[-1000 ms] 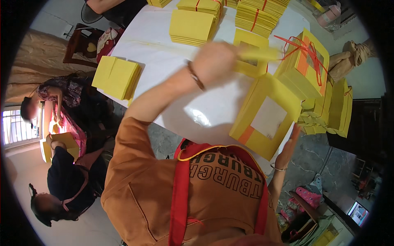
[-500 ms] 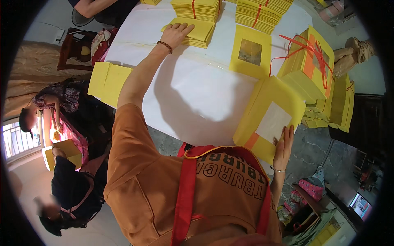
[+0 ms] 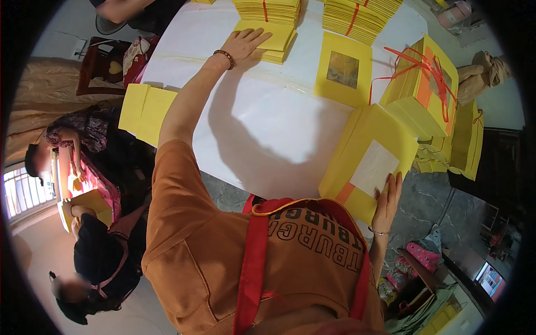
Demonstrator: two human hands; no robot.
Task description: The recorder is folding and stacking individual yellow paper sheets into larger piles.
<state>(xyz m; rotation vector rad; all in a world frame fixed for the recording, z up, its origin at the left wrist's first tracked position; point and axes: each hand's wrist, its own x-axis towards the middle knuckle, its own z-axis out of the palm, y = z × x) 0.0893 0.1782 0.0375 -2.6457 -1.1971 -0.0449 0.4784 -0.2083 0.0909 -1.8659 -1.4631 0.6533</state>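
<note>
My left hand (image 3: 244, 46) lies palm down, fingers spread, on a low stack of flat yellow paper pieces (image 3: 277, 37) at the far side of the white table. My right hand (image 3: 386, 202) rests against the near right edge of a thick yellow stack (image 3: 363, 134), its fingers straight and the thumb side toward the top. That stack's top face carries a pale rectangular patch (image 3: 375, 166) and an orange strip (image 3: 345, 192). The near end of the stack reaches my apron.
Tied yellow stacks (image 3: 360, 21) stand along the far side. A yellow sheet with a dark rectangle (image 3: 343, 70) lies mid-right, beside a bundle bound with red ribbon (image 3: 430, 75). Yellow pieces (image 3: 146, 111) sit at the left edge. People (image 3: 100, 245) work at the left.
My left hand's fingers have flattened and spread on the low stack, where they were more bent before. My right hand stays against the thick stack.
</note>
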